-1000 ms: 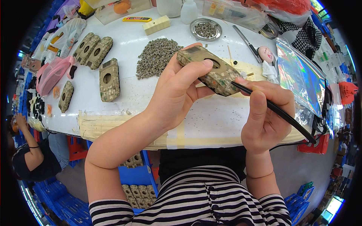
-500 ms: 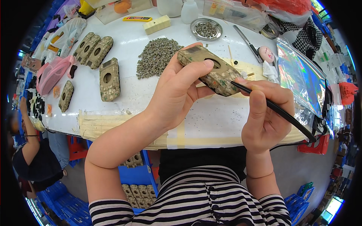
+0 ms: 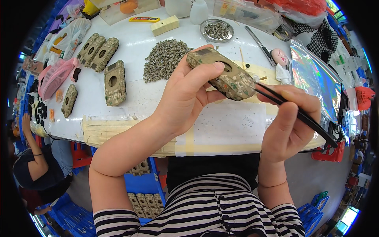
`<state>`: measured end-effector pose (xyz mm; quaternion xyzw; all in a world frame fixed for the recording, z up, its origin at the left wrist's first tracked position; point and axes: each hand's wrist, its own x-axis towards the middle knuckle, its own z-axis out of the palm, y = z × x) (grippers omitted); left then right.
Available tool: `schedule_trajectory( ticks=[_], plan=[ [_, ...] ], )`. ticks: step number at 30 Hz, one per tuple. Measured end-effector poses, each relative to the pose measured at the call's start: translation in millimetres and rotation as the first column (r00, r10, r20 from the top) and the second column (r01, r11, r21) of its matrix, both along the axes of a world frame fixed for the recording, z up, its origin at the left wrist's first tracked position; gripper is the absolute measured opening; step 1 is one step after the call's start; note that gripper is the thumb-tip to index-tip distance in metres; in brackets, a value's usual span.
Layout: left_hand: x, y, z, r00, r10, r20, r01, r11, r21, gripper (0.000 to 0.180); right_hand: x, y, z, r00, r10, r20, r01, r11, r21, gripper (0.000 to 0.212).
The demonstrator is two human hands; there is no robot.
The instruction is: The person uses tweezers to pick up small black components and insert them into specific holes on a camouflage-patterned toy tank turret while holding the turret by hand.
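My left hand [image 3: 183, 94] is closed around a camouflage-painted toy tank hull [image 3: 239, 85], tilted above the table, its thumb beside the round hole in the top. Black tweezers [image 3: 316, 127] are pinched in my right hand [image 3: 288, 132]. Their tips are close to the hull's right end; whether they touch it or grip anything is too small to tell. Behind my left hand lies a heap of small grey-brown parts [image 3: 164, 61]. Another camouflage hull [image 3: 115, 94] rests on the table to the left, with three more hulls [image 3: 104, 55] behind it and a smaller camouflage piece [image 3: 69, 100] farther left.
A round metal dish [image 3: 216, 41] of small parts stands at the back, near a cream block [image 3: 165, 26] and a white bottle [image 3: 198, 14]. A box cutter [image 3: 258, 44] and shiny film [image 3: 316, 81] lie right. Hulls fill a blue rack [image 3: 138, 183] below. Another person [image 3: 33, 164] is at far left.
My right hand and the tweezers have moved right and slightly down, so the tips left the hull's side face for its right end. My left hand and the hull barely moved.
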<state>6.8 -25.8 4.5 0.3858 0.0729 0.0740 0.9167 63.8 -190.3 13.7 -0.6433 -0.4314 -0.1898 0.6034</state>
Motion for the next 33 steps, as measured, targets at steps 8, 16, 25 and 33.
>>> schedule_trajectory(
  ticks=[8, 16, 25, 33],
  plan=[
    [1, 0, 1, 0.999, 0.025, -0.042, -0.023, 0.999, 0.044, 0.047, 20, -27, 2, 0.938, -0.339, 0.068, 0.345, 0.932, -0.112, 0.011],
    [3, 3, -1, 0.995, 0.071, -0.075, -0.066, 0.996, 0.061, 0.034, 33, -18, -4, 0.921, -0.316, 0.226, 0.385, 0.823, -0.418, 0.013],
    [1, 2, 1, 0.992, 0.051, -0.112, -0.041, 0.995, 0.094, 0.039, 30, -17, 1, 0.905, -0.358, 0.229, 0.418, 0.848, -0.327, 0.01],
    [-1, -1, 4, 0.995, -0.041, -0.093, 0.043, 0.999, 0.015, 0.043, 9, -11, 19, 0.996, 0.003, -0.091, -0.009, 0.998, -0.069, 0.009]
  ],
)
